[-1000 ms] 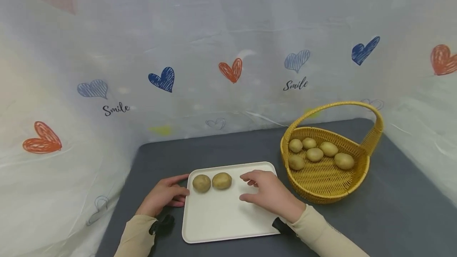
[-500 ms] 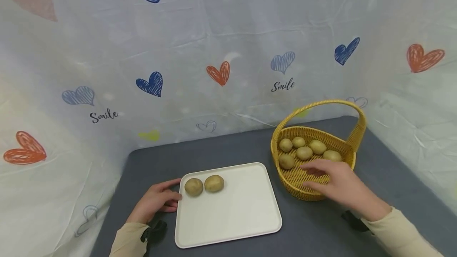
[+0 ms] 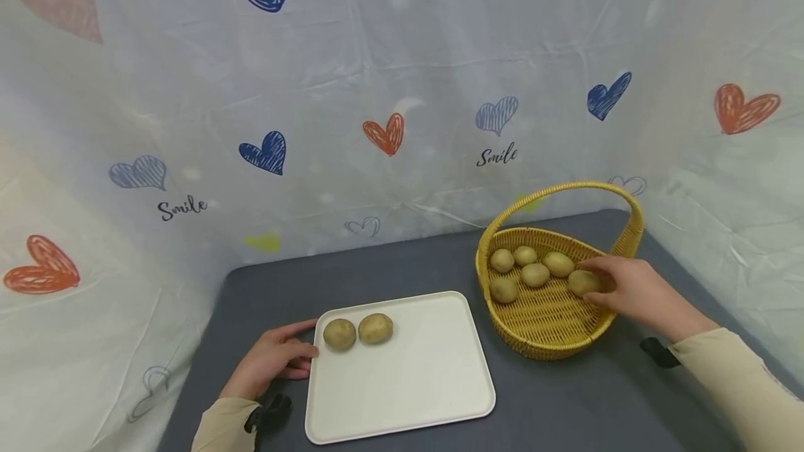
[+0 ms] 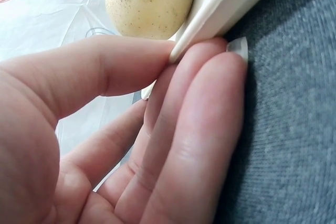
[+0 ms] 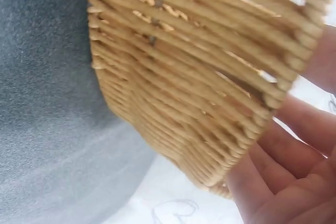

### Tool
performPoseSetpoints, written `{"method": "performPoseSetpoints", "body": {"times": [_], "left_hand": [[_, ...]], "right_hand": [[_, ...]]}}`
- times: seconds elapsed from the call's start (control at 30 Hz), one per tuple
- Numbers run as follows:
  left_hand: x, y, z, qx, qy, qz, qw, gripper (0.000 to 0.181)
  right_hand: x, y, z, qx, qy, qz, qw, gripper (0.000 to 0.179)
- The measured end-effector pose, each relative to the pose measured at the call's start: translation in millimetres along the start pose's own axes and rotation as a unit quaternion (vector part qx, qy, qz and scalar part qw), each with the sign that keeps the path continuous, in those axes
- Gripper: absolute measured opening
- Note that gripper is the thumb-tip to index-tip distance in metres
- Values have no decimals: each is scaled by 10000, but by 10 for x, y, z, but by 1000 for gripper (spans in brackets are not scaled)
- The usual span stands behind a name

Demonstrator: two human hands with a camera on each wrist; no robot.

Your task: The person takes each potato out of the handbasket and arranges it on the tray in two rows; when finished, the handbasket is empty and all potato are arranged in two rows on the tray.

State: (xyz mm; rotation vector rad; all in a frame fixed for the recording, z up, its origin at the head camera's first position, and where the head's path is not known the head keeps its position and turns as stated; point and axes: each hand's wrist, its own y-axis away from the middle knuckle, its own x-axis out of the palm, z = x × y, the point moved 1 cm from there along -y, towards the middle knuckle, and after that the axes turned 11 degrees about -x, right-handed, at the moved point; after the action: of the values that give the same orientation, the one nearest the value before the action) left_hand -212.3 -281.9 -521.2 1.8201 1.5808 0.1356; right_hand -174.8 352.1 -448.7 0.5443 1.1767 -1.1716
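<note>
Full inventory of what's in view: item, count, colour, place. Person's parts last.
Tray potatoes: 2, light brown, at the tray's far left corner
Basket potatoes: 6, light brown, inside the basket
Tray: 1, white, on the table
Basket: 1, yellow wicker, right of the tray
Table: 1, dark grey, under tray and basket
Backdrop: white with hearts and "Smile" lettering, behind the table
Wrist devices: 2, black, one per wrist
Sleeves: 2, cream, on both arms
Left hand: 1, pinching the tray's left edge
Right hand: 1, around the rightmost basket potato
</note>
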Motion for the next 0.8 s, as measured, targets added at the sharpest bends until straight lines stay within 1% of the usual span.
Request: {"method": "performPoseSetpoints", "body": {"times": [0.13, 0.23, 0.37, 0.5, 0.8], "left_hand": [[3, 34, -7, -1, -13, -11, 10000, 79], [-4, 50, -13, -23, -1, 39, 10000, 79], [-2, 54, -35, -16, 30, 103, 9999, 80], [-2, 60, -43, 29, 10, 115, 9999, 79], [-8, 45, -27, 44, 9, 134, 9999, 80]], "right_hand": [[36, -51, -40, -60, 64, 167, 9998, 55], [59, -95, -59, -81, 72, 273, 9996, 53], [74, -117, -80, -53, 97, 335, 9994, 51], [91, -156, -104, -111, 221, 367, 9990, 45], [141, -244, -130, -118, 293, 472, 9984, 38]]}}
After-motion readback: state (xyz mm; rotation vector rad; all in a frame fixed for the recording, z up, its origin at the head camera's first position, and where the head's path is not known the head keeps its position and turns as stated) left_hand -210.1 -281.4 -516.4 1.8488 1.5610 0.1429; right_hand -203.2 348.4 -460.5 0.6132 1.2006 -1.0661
